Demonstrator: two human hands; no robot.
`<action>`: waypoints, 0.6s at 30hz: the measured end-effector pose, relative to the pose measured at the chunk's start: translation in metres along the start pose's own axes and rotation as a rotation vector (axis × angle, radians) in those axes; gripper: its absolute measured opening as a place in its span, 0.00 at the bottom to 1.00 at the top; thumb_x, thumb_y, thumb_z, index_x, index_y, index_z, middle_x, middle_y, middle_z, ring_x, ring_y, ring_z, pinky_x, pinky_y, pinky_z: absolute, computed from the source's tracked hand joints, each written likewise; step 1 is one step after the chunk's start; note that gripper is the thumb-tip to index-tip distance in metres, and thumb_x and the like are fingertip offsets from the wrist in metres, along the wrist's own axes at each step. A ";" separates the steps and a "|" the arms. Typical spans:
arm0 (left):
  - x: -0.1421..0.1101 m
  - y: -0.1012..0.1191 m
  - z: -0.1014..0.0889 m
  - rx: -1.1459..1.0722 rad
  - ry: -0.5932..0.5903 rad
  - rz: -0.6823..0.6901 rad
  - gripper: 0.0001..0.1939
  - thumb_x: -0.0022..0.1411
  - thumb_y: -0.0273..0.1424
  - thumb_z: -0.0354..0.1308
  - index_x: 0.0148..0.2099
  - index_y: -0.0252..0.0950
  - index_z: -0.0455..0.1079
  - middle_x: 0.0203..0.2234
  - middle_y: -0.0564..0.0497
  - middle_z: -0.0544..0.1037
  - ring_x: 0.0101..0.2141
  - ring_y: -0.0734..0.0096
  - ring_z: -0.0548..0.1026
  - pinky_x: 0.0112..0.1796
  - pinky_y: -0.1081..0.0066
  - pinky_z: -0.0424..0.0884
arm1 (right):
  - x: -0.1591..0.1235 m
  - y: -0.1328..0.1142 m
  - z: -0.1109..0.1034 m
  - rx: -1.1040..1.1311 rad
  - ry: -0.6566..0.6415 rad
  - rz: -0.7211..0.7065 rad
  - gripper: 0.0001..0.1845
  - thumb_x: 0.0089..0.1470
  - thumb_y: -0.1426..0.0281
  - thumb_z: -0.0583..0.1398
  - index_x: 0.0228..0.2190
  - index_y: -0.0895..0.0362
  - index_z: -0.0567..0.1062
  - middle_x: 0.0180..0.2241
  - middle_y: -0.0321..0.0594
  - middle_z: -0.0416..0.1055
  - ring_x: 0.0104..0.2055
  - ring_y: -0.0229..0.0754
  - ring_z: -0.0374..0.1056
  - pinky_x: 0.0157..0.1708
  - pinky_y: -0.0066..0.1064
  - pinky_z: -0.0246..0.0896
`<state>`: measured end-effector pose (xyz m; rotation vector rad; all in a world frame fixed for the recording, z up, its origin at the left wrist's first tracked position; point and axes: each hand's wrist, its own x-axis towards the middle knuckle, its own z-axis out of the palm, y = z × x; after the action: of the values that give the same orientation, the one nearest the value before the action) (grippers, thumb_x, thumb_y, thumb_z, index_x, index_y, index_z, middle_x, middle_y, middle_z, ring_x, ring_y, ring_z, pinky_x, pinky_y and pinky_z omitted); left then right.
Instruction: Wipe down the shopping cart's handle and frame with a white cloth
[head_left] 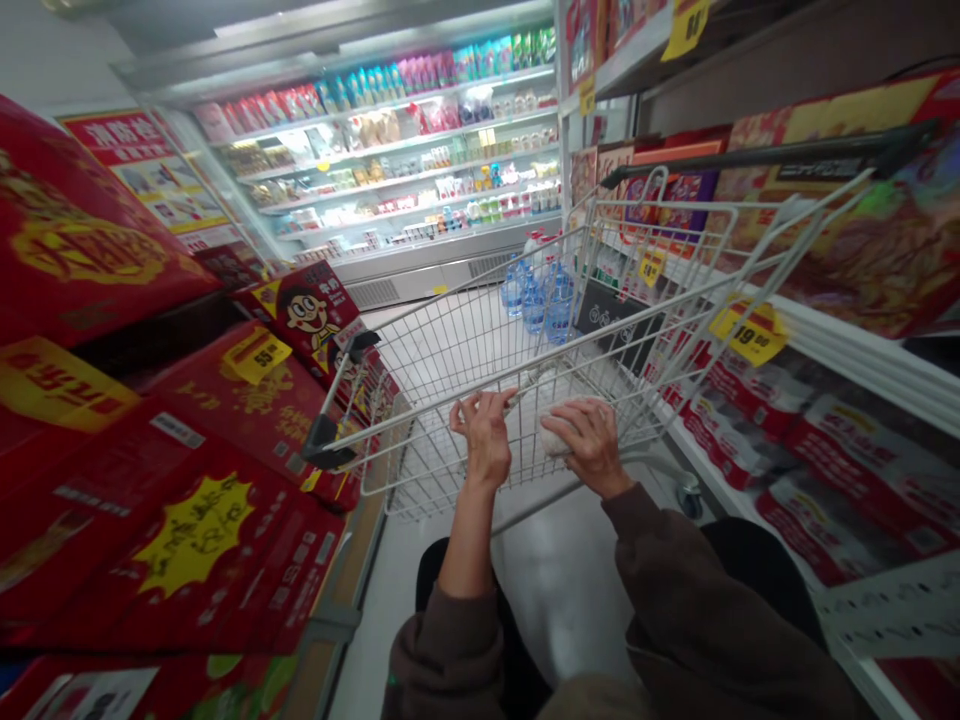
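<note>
Shopping cart (450,370) of stiff, light-looking wire stands ahead; left hand (484,435) curls shut around its near rail (397,430), right hand (592,445) lies over a soft white bag (556,432) there, grip unclear. Water bottles (536,300) stand at the far end.

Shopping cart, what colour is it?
The shopping cart is whitish wire, best seen in the head view.

Worn: baggy dark-brown fleecy sleeves, the left sleeve (450,640) ending well behind the left hand (484,437) at the grip, the right sleeve (697,610) bunched just behind the right hand (592,445), black trousers (757,570) showing below both.
</note>
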<state>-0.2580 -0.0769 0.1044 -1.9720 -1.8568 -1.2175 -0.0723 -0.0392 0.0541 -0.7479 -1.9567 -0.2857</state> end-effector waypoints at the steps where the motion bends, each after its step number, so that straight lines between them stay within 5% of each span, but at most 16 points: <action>1: 0.000 -0.002 -0.001 -0.007 0.006 -0.007 0.39 0.71 0.45 0.18 0.57 0.47 0.71 0.39 0.48 0.76 0.53 0.59 0.64 0.60 0.51 0.46 | 0.000 -0.001 -0.001 -0.001 0.026 0.028 0.31 0.42 0.86 0.56 0.47 0.51 0.75 0.47 0.38 0.76 0.53 0.47 0.65 0.59 0.47 0.51; 6: -0.002 -0.009 -0.012 -0.017 0.051 -0.032 0.43 0.69 0.49 0.16 0.52 0.49 0.74 0.36 0.49 0.77 0.53 0.57 0.64 0.58 0.50 0.48 | -0.004 -0.004 -0.003 0.004 0.150 0.182 0.34 0.39 0.86 0.54 0.46 0.50 0.75 0.46 0.39 0.76 0.52 0.49 0.66 0.55 0.46 0.55; 18: -0.013 -0.016 -0.044 0.017 0.037 -0.039 0.51 0.62 0.57 0.11 0.49 0.45 0.76 0.34 0.48 0.78 0.51 0.58 0.67 0.58 0.53 0.50 | -0.025 -0.031 0.004 0.055 0.104 0.191 0.31 0.42 0.85 0.55 0.46 0.50 0.75 0.45 0.38 0.76 0.52 0.49 0.66 0.56 0.47 0.53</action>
<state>-0.2896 -0.1107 0.1180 -1.9000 -1.8892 -1.2364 -0.0858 -0.0714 0.0342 -0.8600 -1.7742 -0.1514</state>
